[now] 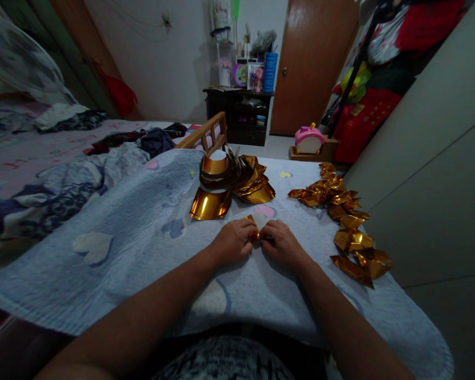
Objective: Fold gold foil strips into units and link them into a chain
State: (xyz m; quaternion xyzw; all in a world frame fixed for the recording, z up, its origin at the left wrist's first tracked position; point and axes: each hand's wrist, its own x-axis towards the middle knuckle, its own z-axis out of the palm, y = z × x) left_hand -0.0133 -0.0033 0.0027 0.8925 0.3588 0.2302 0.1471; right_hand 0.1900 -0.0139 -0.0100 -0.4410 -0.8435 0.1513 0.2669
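Observation:
Both hands meet over a small piece of gold foil paper [255, 237] just above the cloth in front of me. My left hand [234, 238] grips its left side with curled fingers. On the other side, my right hand [279, 240] pinches the right part. The foil is partly folded, and my fingers hide much of it. Beyond my hands lies a stack of gold foil sheets [211, 204], loosely curled and fanned out. A pile of folded gold foil pieces [349, 217] runs along the right side of the cloth.
A pale blue quilted cloth with hearts [142, 253] covers the surface before me. To the left is a bed with rumpled clothes [119, 158]. A white cabinet [431, 174] stands close on the right. Farther back are a dark shelf [237, 119] and a wooden door [301, 68].

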